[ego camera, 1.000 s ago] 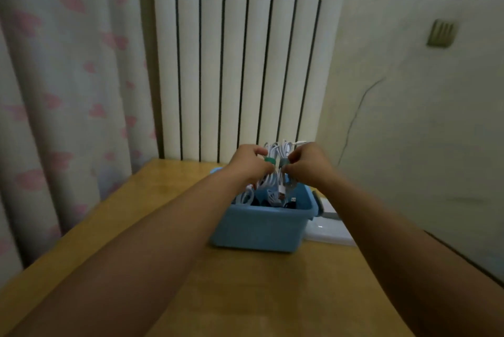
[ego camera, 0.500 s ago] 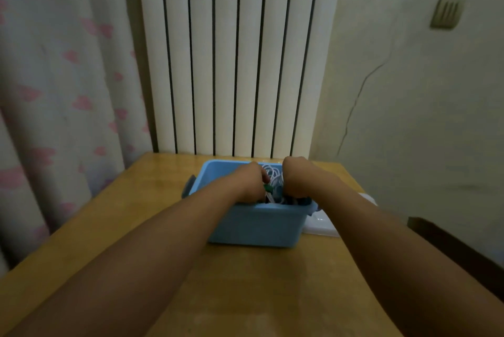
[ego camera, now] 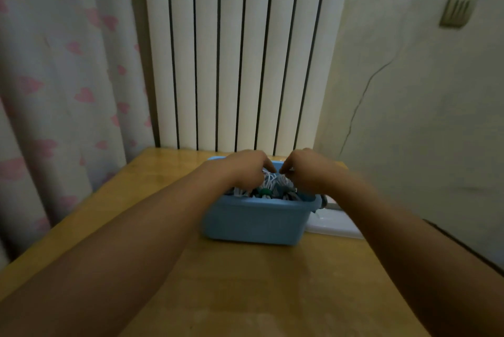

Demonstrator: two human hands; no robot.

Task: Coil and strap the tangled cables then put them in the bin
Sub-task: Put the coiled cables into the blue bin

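Observation:
A light blue plastic bin (ego camera: 256, 220) stands on the wooden table near the far edge. Inside it lie several coiled cables, with a white cable bundle (ego camera: 270, 180) on top and a green strap (ego camera: 265, 192) showing near the front wall. My left hand (ego camera: 242, 170) and my right hand (ego camera: 309, 170) hover over the bin's opening, side by side. Their fingers curl down onto the white bundle from the left and right. The fingertips nearly meet above it. The lower fingers are hidden among the cables.
The wooden table (ego camera: 245, 290) reaches toward me. A flat white object (ego camera: 334, 227) lies right of the bin. A white ribbed radiator (ego camera: 240, 50) stands behind, a heart-patterned curtain (ego camera: 62, 77) hangs left, and a cracked wall (ego camera: 409, 105) is on the right.
Both hands carried the white bundle from above the bin down into it. Since half a second ago the hands have risen slightly while the bundle stays in the bin.

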